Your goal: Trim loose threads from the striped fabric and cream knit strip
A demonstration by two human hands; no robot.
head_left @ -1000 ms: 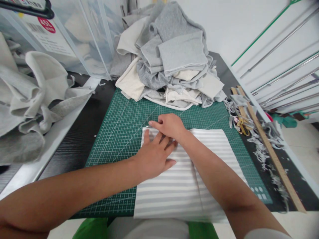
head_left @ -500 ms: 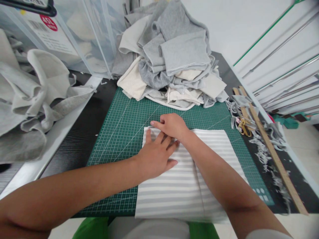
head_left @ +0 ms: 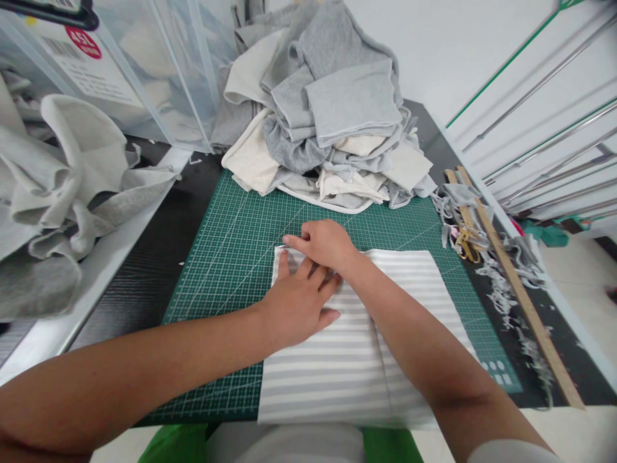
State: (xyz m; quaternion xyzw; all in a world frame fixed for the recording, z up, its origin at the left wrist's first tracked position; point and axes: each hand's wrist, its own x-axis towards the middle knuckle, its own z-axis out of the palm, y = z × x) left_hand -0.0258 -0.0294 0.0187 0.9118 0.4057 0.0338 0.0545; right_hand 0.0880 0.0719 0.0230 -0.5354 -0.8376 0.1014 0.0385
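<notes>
A grey-and-white striped cloth [head_left: 322,379] lies on the green cutting mat [head_left: 231,225], with a crease running down its right part. My left hand [head_left: 296,308] rests flat on the cloth's upper left area, fingers spread. At the cloth's top edge, near its left corner, my right hand [head_left: 328,244] is closed around a thin metal tool [head_left: 282,246]. Only a short shiny piece of that tool shows beyond the thumb; the rest is hidden, so its kind is unclear. The right hand sits just above the left fingers, overlapping them in view.
A tall heap of grey and cream fabric pieces [head_left: 337,103] stands at the mat's far side. More grey cloth [head_left: 87,148] and a clear storage box [head_left: 164,77] are at left. Wooden strips [head_left: 525,296], gold-handled scissors [head_left: 466,247] and scraps [head_left: 501,289] line the right edge.
The whole view has shifted slightly, with things appearing a little further left. Both hands keep nearly the same place on the striped cloth.
</notes>
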